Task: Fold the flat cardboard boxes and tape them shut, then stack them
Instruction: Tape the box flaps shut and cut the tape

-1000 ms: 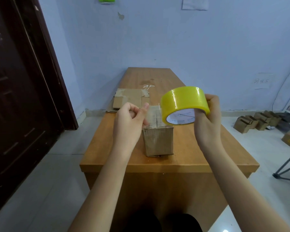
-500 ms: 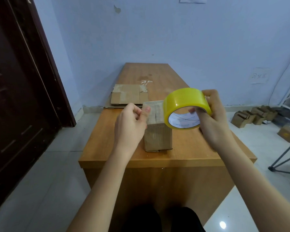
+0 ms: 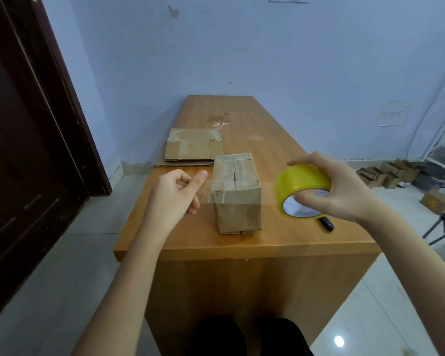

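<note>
A dark door (image 3: pixel 23 140) stood far left of the folded box (image 3: pixel 237 194), which sat upright on the wooden counter (image 3: pixel 267 140) near its front edge. Behind the box and a little to its left, flat cardboard sheets (image 3: pixel 190 147) lay stacked on the counter, with a scrap of clear film just beyond them. The left hand (image 3: pixel 175 196) hovered just left of the box, its fingers (image 3: pixel 199 176) curled and pinching the free end of a clear tape strip (image 3: pixel 204 194). That strip ran rightward across the front top part of the box to the yellow tape roll (image 3: pixel 302 188). Whether the strip already touched the cardboard could not be told. The right hand (image 3: pixel 339 188) held the roll just right of the box, above the counter, its fingers wrapped over the rim with the thumb reaching into the core. A small dark object (image 3: pixel 326 223), partly hidden under that hand, lay on the counter right of the box; its kind could not be told. Farther right, on the floor, several small folded boxes (image 3: pixel 385 173) sat along the wall.
</note>
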`<action>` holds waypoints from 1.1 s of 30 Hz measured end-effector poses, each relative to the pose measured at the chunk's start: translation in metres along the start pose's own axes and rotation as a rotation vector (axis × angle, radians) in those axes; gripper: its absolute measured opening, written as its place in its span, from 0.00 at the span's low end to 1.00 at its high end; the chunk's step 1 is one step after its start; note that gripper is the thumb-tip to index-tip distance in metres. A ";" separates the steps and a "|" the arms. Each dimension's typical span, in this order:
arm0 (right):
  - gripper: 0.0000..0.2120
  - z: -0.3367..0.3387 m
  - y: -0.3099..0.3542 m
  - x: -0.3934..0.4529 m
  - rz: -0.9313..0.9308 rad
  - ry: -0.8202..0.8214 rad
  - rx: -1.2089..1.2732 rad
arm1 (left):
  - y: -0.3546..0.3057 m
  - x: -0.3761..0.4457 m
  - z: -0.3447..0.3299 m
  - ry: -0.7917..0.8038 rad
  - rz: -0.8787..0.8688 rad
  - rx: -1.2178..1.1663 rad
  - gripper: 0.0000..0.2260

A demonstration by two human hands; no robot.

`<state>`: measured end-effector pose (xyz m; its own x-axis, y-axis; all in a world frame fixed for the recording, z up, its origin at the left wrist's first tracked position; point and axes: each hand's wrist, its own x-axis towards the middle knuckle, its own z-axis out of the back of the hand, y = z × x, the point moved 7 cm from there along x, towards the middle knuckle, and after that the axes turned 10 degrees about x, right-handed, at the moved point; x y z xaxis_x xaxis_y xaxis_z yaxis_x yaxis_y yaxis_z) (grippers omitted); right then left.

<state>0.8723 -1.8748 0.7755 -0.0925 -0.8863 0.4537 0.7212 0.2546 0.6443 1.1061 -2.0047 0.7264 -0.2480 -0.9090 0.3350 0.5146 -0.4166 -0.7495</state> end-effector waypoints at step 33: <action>0.12 -0.001 -0.016 0.052 -0.324 -0.103 0.038 | 0.021 0.022 -0.015 0.027 0.095 0.009 0.15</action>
<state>0.8572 -1.9252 0.7880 -0.3826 -0.8804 0.2802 0.6171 -0.0178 0.7867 1.0995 -2.0333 0.7090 -0.2195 -0.9437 0.2475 0.5440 -0.3290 -0.7719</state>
